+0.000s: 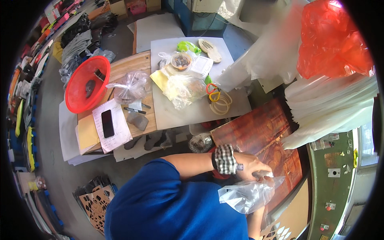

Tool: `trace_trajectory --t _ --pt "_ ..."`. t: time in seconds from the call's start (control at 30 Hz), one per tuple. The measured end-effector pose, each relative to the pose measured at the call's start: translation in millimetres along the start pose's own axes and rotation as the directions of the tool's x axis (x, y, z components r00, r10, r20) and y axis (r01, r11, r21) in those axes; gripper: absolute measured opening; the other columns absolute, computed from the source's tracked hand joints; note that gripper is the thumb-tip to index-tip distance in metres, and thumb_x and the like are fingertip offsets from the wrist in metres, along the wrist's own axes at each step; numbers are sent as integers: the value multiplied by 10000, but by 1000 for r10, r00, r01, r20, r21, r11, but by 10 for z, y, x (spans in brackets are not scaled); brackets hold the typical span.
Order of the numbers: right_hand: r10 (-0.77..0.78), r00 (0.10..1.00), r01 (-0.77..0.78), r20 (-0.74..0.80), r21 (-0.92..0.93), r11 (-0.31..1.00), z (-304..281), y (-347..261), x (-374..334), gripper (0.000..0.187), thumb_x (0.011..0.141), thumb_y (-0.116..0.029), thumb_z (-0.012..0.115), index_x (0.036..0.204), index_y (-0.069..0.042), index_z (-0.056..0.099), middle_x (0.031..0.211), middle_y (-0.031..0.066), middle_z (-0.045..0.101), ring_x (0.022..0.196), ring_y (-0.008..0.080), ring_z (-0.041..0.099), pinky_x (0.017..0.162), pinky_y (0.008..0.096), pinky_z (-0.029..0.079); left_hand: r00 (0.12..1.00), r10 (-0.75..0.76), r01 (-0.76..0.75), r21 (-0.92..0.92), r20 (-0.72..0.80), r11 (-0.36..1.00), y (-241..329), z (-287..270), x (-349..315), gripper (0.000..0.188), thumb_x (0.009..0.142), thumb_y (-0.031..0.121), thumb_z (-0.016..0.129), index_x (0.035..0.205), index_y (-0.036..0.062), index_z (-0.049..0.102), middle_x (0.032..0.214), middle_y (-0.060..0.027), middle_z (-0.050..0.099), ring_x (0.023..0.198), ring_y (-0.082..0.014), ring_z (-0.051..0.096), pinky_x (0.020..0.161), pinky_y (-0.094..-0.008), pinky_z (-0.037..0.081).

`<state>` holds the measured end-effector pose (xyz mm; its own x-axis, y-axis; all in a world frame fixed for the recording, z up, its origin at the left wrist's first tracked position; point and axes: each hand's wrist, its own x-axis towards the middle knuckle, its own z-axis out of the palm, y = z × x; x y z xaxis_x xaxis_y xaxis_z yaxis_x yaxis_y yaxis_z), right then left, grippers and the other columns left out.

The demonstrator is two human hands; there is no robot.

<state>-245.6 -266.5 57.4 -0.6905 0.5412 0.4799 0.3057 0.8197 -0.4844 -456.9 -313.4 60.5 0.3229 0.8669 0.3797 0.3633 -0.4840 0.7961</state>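
My left hand (pixel 249 165), with a black-and-white checkered band at the wrist, has its fingers bent around the top of a clear plastic bag (pixel 246 198). From below, my right forearm (pixel 256 225) reaches up behind the bag. The right hand (pixel 266 182) is partly covered by the plastic, its fingers closed at the bag's upper edge beside the left hand. A small greyish thing shows under the left fingers, too hidden to name. Both hands are over a reddish-brown wood-patterned board (pixel 276 160).
Left of the board, a table holds a red plastic bowl (pixel 76 90), a phone (pixel 107 124) on papers, a knotted clear bag (pixel 130 88), a shoe sole (pixel 210 51) and yellow tubing (pixel 220 102). White sheets (pixel 332 108) and a red bag (pixel 334 44) hang at right, above a green machine (pixel 332 192).
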Motion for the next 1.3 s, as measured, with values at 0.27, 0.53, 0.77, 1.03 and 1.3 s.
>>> trace_trajectory --t 0.27,0.53,0.77,1.03,1.3 --pt "398 883 -469 250 414 780 -52 -130 -10 259 747 -45 707 1003 -62 671 1070 166 551 959 321 574 824 413 475 988 -114 103 -95 -109 990 -34 -59 200 397 834 410 696 1032 72 633 878 -137 666 927 -329 614 786 -428 484" --pt "353 887 -446 298 352 823 -167 -482 10 335 690 -57 787 1003 -141 700 1324 187 394 1228 380 410 1025 455 380 941 -146 155 6 -305 988 -77 109 298 239 817 237 671 942 59 571 717 -159 628 696 -372 644 596 -440 489" --pt "-41 996 50 79 -108 993 -234 -459 -296 271 720 -147 794 957 -192 672 1450 212 328 1379 510 250 1097 598 274 879 -44 260 399 -475 879 -244 -75 477 140 821 184 614 901 80 565 616 -138 599 567 -352 616 520 -463 486" --pt "63 996 -83 -61 -410 908 -546 -504 -152 247 735 -222 774 933 -81 728 1365 178 481 1317 410 396 1051 498 396 799 234 -10 378 -553 926 134 -156 556 135 767 113 688 866 78 602 681 -82 635 618 -257 654 543 -359 513" --pt "427 874 -211 233 972 -100 -506 -435 134 267 846 -105 691 1064 29 618 1019 114 655 962 214 625 847 315 505 816 -171 113 -138 -552 984 503 -312 297 170 822 39 732 818 57 563 718 30 557 663 -48 514 598 -218 447"
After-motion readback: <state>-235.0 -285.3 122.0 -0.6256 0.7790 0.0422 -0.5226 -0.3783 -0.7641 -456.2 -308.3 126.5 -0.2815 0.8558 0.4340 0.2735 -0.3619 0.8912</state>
